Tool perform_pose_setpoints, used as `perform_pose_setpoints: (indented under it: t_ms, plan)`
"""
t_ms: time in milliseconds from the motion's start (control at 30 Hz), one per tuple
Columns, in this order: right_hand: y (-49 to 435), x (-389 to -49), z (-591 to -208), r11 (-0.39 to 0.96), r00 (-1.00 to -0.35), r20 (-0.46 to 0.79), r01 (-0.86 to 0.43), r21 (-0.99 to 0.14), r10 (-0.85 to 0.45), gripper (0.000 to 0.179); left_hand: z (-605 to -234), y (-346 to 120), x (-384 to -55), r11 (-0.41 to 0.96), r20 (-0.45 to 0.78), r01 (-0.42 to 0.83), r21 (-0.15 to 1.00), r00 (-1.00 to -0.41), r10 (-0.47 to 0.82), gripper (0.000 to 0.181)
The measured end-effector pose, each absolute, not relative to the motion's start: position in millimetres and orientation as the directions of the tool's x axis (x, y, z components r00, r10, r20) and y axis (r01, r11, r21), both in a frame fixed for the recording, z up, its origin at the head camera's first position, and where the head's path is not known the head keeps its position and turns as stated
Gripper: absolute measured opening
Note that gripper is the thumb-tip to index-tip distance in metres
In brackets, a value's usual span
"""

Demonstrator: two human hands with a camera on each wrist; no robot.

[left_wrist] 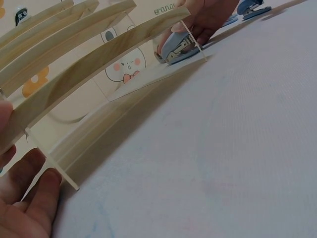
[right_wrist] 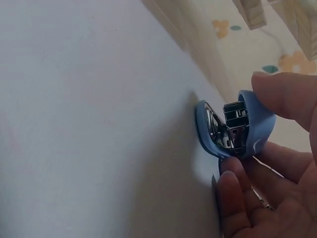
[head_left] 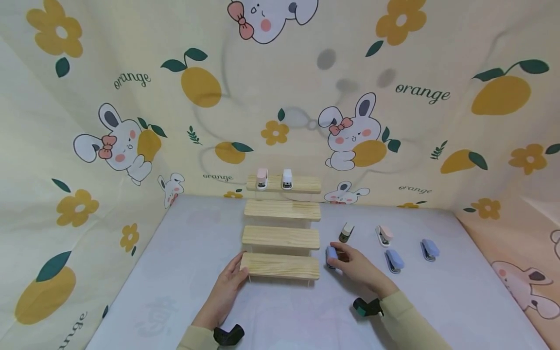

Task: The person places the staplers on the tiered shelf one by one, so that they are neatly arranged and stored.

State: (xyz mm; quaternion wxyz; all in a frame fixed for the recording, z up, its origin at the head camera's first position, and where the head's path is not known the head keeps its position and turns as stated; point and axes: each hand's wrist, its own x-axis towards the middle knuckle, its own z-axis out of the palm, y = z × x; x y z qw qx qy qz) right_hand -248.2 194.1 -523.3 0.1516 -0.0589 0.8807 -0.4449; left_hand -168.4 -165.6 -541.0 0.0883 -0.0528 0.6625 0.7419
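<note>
Cloth (head_left: 262, 78) in cream, printed with rabbits and oranges, walls in the pale white table (head_left: 280, 316) behind and beside the four-tier light wooden rack (head_left: 281, 237). Just right of the rack, the right-hand grip (head_left: 356, 265) pinches a small rounded blue stapler (right_wrist: 262, 121) between thumb and fingers. At the rack's left end, the left-hand grip (head_left: 225, 287) holds the lowest board, thumb on top.
</note>
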Motion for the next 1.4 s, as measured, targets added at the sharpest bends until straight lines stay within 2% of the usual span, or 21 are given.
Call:
perform_pose_setpoints:
  t_ms: [467,733,933,1400]
  plan:
    - [191,-245,-519,0.59,-0.973,-0.124,-0.014,-0.808,-0.193,0.061,-544,-164,-169,-0.105,-0.211,-0.215,0.971,-0.976,0.049,0.062]
    - [190,-250,-488,0.571,-0.984,0.06,-0.147,-0.807,-0.169,0.061,-546,-166,-169,-0.109,-0.207,-0.212,0.971,-0.977,0.049,0.063]
    - [183,-257,-460,0.509,-0.981,0.159,-0.195,-0.839,-0.115,0.063,-544,-167,-168,-0.102,-0.207,-0.211,0.972,-0.977,0.049,0.063]
    - [149,-272,-407,0.423,-0.926,0.364,-0.372,-0.827,-0.103,0.061,-543,-166,-168,-0.109,-0.2,-0.205,0.973,-0.978,0.051,0.064]
